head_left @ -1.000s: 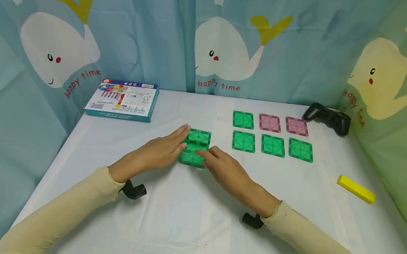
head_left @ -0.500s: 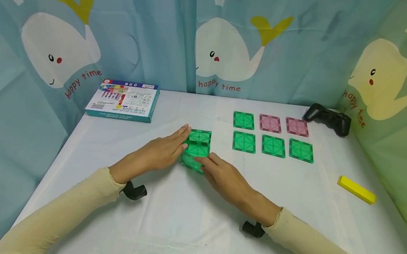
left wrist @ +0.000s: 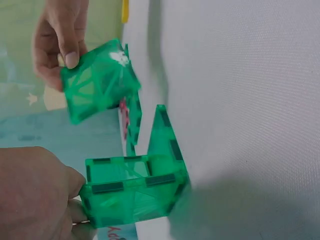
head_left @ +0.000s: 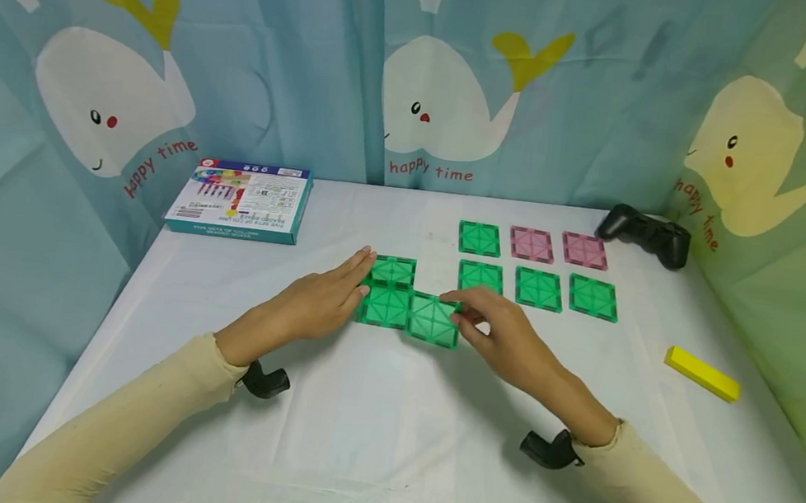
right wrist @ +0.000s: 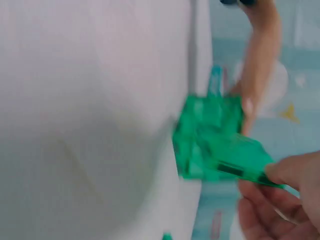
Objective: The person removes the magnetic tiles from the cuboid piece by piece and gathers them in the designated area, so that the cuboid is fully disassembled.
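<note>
In the head view, several green translucent square magnetic tiles form a joined build (head_left: 387, 306), partly covered by my left hand. The left wrist view shows some of its tiles (left wrist: 132, 192) standing up from the table. My left hand (head_left: 319, 300) lies along the build's left side, fingers straight and touching it. To the right of the build, my right hand (head_left: 506, 330) pinches one loose green magnetic tile (head_left: 432, 321) between thumb and fingers. That tile is tilted and held above the table, as the left wrist view shows. Blur softens the right wrist view, where the held tile (right wrist: 240, 155) overlaps the build.
Right of centre, flat tiles lie in two rows, with green tiles (head_left: 538, 289) and two pink tiles (head_left: 532, 245). A black game controller (head_left: 645, 236) sits at the back right, near a yellow block (head_left: 702, 374). A flat box (head_left: 239, 201) lies at the back left.
My right hand has moved right, drawing the green tile from the front of the build out to its right side. The left hand has stayed in place.
</note>
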Tool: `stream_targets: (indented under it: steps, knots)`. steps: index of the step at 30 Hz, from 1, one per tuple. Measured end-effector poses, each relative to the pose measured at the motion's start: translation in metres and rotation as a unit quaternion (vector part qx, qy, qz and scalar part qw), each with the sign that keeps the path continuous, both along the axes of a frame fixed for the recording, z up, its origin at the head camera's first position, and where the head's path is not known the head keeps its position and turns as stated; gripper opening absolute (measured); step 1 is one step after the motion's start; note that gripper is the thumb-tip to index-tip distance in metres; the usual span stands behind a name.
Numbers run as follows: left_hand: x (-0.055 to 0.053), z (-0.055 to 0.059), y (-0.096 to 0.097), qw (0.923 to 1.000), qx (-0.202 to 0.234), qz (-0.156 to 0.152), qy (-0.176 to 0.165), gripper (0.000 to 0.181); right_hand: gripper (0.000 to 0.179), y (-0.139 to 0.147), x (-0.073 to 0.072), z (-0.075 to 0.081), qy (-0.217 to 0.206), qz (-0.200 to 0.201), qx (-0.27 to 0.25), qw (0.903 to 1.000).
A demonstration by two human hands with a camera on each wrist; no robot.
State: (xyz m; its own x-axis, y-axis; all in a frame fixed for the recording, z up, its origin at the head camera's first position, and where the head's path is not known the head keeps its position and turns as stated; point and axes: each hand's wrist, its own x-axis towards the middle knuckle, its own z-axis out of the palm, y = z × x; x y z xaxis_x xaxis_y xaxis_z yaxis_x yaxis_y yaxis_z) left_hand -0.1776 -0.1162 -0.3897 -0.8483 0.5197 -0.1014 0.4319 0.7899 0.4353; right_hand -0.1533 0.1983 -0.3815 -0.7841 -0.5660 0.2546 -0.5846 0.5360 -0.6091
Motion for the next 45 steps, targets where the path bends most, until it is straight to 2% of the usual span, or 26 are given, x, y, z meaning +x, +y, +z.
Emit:
stream_targets:
  steps: [3,7,10,13,18,31,37,40,45]
  knots:
    - [0.0,-0.001,-0.001,1.0,0.003,0.002,-0.003,0.063,0.032,0.023,-0.011,0.001,-0.062,-0.021,0.01,0.9978]
    - [0.001,-0.002,-0.001,1.0,0.008,0.003,-0.002,0.063,0.031,0.05,-0.025,-0.003,-0.139,-0.046,0.027,0.9888]
    - [0.002,-0.001,-0.001,0.9999,0.013,0.002,-0.001,0.063,0.033,0.062,-0.032,-0.008,-0.169,-0.05,0.046,0.9833]
    - [0.002,-0.001,-0.001,0.9999,0.016,0.001,0.0,0.063,0.034,0.068,-0.036,-0.012,-0.182,-0.053,0.06,0.9801]
    - [0.001,-0.001,-0.001,0.9999,0.014,0.002,0.0,0.063,0.033,0.069,-0.041,-0.018,-0.178,-0.072,0.086,0.9776]
    - [0.002,-0.001,0.001,0.9999,0.007,0.005,-0.009,0.063,0.019,0.051,-0.034,-0.019,-0.09,-0.103,0.167,0.9763]
    - [0.002,-0.003,0.002,0.9999,0.004,0.003,-0.009,0.063,0.025,0.037,-0.031,-0.018,-0.073,-0.121,0.177,0.9739]
    - [0.002,-0.004,0.002,1.0,0.001,0.001,-0.009,0.064,0.032,0.028,-0.033,-0.017,-0.053,-0.111,0.18,0.9759]
    - [0.004,-0.004,0.003,0.9999,0.002,0.005,-0.01,0.064,0.05,0.002,-0.039,-0.016,-0.011,-0.05,0.182,0.9819]
